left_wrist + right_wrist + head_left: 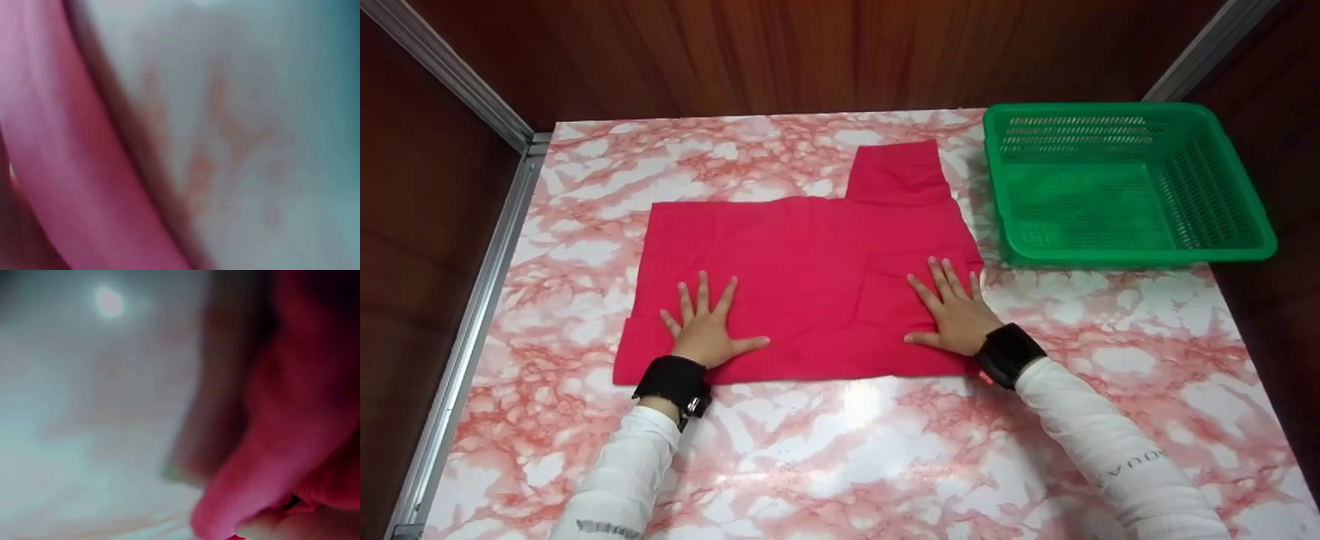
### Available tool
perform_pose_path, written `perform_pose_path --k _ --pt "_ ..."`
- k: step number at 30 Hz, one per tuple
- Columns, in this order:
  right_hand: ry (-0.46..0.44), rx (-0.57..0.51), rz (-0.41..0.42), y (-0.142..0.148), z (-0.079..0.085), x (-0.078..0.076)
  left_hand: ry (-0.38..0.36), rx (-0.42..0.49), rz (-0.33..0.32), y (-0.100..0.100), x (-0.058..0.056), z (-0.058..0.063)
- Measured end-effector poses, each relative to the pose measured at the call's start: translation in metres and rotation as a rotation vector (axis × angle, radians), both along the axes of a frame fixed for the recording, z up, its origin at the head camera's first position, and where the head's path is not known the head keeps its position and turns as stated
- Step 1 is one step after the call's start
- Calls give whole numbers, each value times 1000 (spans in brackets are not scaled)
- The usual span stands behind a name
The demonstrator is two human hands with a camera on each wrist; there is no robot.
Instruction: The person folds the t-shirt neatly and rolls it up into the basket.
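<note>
A crimson T-shirt lies spread sideways on the table, its near part folded over. One sleeve sticks out on the far side; the outline of another lies flat near the right hand. My left hand rests palm down on the shirt's near left part, fingers spread. On the near right part my right hand presses flat, its fingers also apart. Blurred close-ups fill both wrist views: the shirt's edge over the table in the left one, a rounded fold of the shirt in the right one.
A green plastic basket with slotted walls stands at the back right, close to the shirt. The table has a red and white marbled top. Dark wood panels rise behind it and at the sides, with metal rails on the left.
</note>
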State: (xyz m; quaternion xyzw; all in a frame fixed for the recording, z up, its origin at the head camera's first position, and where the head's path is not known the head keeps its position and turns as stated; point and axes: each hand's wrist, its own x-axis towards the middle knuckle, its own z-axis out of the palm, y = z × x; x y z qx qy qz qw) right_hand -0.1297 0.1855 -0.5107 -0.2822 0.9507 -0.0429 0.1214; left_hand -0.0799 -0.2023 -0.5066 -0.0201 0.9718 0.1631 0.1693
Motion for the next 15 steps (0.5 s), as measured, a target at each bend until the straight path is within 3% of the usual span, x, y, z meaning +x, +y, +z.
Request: perform_pose_path --k 15 --pt "30 -11 16 5 1 23 52 -30 -6 5 25 -1"
